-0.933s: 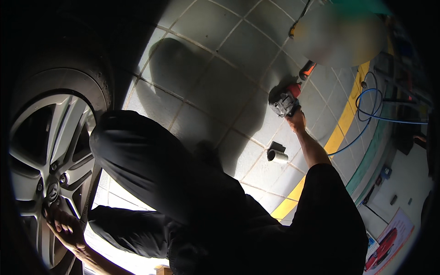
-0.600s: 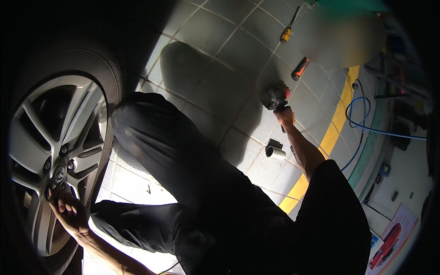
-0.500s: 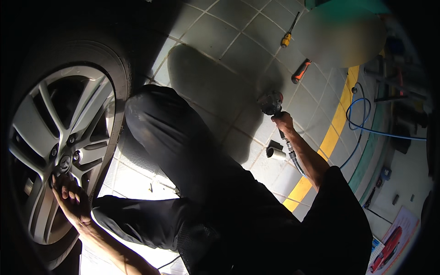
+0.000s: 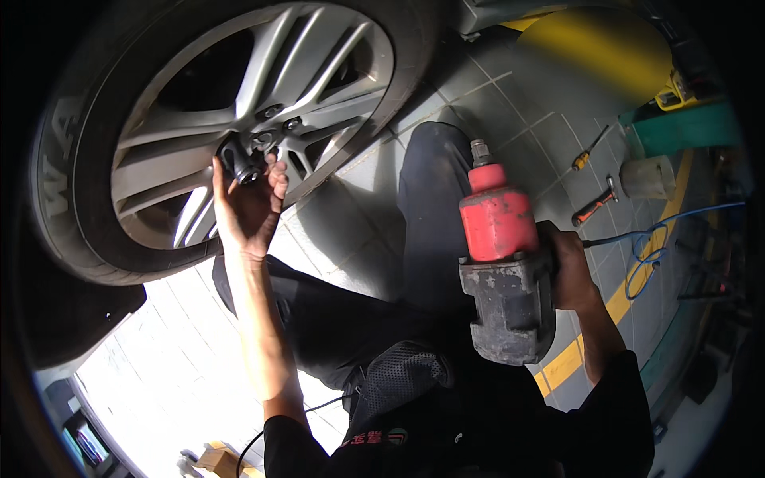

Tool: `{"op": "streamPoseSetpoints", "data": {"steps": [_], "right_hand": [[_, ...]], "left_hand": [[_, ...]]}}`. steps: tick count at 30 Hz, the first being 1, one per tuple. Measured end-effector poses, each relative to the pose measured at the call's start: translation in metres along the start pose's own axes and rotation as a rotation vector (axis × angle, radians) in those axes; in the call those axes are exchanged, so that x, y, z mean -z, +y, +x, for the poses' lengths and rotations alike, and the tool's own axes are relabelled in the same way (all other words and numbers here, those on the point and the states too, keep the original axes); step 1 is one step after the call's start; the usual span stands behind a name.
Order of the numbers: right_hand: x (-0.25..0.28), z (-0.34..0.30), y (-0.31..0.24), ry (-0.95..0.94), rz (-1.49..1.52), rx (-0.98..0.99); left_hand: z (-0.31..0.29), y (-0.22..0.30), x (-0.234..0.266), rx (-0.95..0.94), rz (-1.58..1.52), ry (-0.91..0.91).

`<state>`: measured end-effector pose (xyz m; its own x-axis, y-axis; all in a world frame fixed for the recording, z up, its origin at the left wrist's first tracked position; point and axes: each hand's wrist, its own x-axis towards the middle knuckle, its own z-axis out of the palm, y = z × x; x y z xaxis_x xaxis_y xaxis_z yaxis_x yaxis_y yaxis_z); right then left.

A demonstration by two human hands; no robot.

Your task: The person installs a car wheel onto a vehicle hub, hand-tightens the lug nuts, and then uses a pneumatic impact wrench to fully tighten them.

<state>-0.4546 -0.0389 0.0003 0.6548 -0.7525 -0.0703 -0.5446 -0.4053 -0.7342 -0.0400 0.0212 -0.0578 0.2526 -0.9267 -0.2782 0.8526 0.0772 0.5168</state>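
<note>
In front of me at the left is a silver alloy wheel [image 4: 179,142] with a black tire [image 4: 84,211]. Lug bolts [image 4: 292,124] sit in recesses around its centre. My left hand [image 4: 251,211], palm up, has its fingers round a dark cylindrical socket [image 4: 237,159] against the wheel's hub area. Whether the socket sits over a bolt is hidden. My right hand [image 4: 567,267] grips the handle of a red and black impact wrench [image 4: 502,223], held up over my thigh. Its bare square drive points away from me, with no socket on it.
On the tiled floor at the right lie a yellow-handled screwdriver [image 4: 583,161] and an orange-handled hammer [image 4: 594,205]. A blue air hose [image 4: 637,235] loops past a yellow floor line [image 4: 564,362]. A cardboard box [image 4: 219,460] stands at the lower left.
The view has swung toward the wheel. My right hand has raised the impact wrench from low over the floor. A dark socket now shows in my left hand, where earlier none was visible.
</note>
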Motion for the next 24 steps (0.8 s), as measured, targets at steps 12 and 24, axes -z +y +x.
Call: {"op": "streamPoseSetpoints", "data": {"steps": [12,24], "right_hand": [[-0.118,0.101,-0.056,-0.171,-0.144,0.432],[-0.118,0.14,-0.079,-0.284,-0.216,0.394]], "left_hand": [[-0.059,-0.069,-0.01,0.032,-0.316,-0.1],[-0.037,-0.049,0.0,-0.052,-0.336,-0.09]]}}
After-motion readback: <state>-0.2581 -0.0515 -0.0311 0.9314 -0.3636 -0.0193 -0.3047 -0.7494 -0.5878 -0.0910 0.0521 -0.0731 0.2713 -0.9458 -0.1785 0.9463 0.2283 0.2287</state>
